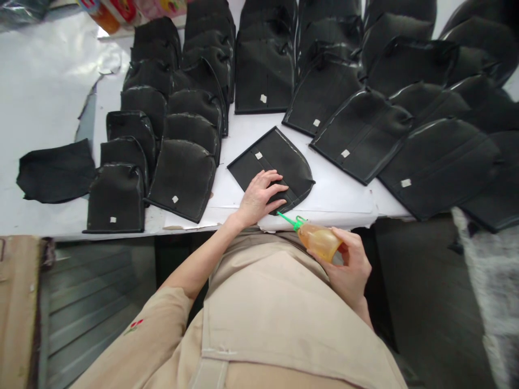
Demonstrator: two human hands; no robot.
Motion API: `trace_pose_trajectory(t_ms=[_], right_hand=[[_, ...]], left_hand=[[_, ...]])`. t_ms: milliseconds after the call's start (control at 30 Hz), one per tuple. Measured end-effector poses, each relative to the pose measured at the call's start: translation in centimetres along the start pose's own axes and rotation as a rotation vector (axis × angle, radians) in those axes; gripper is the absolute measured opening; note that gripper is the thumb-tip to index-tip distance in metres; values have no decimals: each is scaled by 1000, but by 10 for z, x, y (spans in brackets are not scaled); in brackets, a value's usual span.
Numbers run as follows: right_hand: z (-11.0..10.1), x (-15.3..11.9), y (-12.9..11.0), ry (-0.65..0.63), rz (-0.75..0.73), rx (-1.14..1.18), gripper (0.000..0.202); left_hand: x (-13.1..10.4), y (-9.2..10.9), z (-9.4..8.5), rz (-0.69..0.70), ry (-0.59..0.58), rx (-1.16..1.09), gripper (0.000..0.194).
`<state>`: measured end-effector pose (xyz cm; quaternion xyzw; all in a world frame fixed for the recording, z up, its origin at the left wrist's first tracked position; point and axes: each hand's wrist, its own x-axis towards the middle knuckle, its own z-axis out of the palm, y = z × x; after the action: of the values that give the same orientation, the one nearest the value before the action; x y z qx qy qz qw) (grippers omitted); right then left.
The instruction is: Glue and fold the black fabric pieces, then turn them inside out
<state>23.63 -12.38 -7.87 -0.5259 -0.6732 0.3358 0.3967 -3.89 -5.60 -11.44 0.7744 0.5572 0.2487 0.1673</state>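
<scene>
A black curved-edge piece [290, 156] with a small white tag lies at an angle near the table's front edge. My left hand [263, 199] rests on its lower part, palm down, fingers spread and holding nothing. In my right hand [351, 265] is a squeeze bottle [319, 241] of amber liquid, tilted, with fingers wrapped round it. The bottle's thin green nozzle tip is at the lower edge of the black piece, just right of my left fingers.
Overlapping black pieces stand in rows at the left [184, 173] and right [360, 135] of the white table [243, 128]. A loose black scrap [57, 172] lies far left. Colourful packages [121, 9] are at the back left. A cardboard box [18, 308] stands lower left.
</scene>
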Motion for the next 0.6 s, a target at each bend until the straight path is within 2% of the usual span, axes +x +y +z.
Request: trace_pose_trajectory(t_ms=[300,433,600], right_hand=[[4,3,3,-9,71,51,60],[-3,2,2,-13,194,123,61],[-6,3,1,71,313,246,63]], left_hand=[[2,3,-4,-25,-29,-13,26],[2,2,-5,-25,-30,-36,26],[3,-6,-11,18,-55,-165,26]])
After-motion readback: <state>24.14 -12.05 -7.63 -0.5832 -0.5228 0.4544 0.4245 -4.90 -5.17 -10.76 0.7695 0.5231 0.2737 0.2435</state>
